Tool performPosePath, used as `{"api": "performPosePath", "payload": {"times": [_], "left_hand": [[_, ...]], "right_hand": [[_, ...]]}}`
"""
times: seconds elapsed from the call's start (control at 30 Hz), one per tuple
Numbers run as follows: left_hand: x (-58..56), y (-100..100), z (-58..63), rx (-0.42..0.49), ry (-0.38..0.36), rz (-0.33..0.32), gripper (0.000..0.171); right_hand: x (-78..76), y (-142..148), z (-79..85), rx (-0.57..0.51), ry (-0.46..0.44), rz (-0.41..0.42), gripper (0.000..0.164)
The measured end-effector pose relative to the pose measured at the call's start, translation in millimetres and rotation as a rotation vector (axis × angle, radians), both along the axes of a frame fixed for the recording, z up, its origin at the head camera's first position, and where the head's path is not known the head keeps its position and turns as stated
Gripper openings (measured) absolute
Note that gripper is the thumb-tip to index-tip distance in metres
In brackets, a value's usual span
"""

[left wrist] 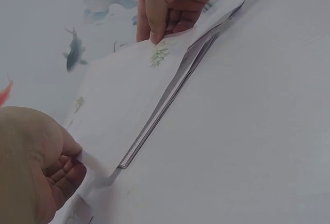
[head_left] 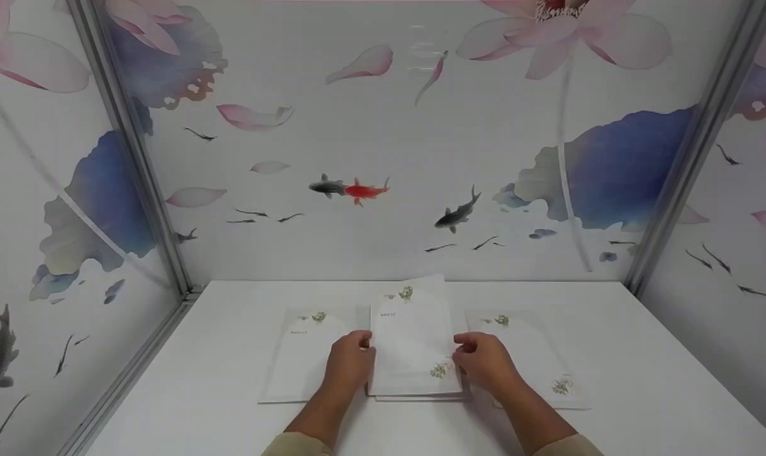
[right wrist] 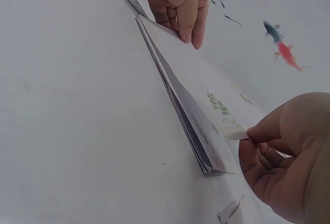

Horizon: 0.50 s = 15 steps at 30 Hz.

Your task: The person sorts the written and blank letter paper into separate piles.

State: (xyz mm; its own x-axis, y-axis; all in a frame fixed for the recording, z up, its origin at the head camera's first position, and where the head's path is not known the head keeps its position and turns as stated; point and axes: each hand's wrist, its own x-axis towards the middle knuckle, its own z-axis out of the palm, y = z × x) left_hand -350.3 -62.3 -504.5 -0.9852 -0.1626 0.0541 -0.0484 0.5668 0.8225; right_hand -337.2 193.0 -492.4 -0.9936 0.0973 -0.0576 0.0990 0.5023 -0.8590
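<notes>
A white sheet of paper [head_left: 411, 342] with green floral prints lies at the middle of the table, slightly askew over a thin paper stack [left wrist: 125, 166]. My left hand [head_left: 350, 362] pinches the sheet's left edge between thumb and fingers. At the opposite edge, my right hand [head_left: 486, 362] pinches the sheet too, and a bit of the edge curls up by the thumb in the right wrist view. A gap shows between the sheet's near edge and the papers beneath. Each wrist view shows both hands, left hand [right wrist: 178, 7] and right hand [left wrist: 175, 7], on the paper.
Similar printed papers lie on either side: a left paper pile [head_left: 294, 367] and a right paper pile [head_left: 528, 354], each partly covered by a forearm or hand. The white table [head_left: 636, 392] meets panels [head_left: 383, 240] printed with lotus and fish at the back and sides.
</notes>
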Motion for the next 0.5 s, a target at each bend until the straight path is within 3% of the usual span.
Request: {"api": "performPosePath", "payload": {"times": [0.23,0.5], "left_hand": [[-4.4,-5.6,4.2,0.016,-0.03,0.038,0.035],[-3.5,-33.4,6.8,-0.001,-0.034,0.066,0.037]], "right_hand": [[-3.1,-6.6,1.5,-0.024,-0.008,-0.001,0.037],[-4.8,-37.6,6.5,-0.07,-0.003,-0.006,0.038]]}}
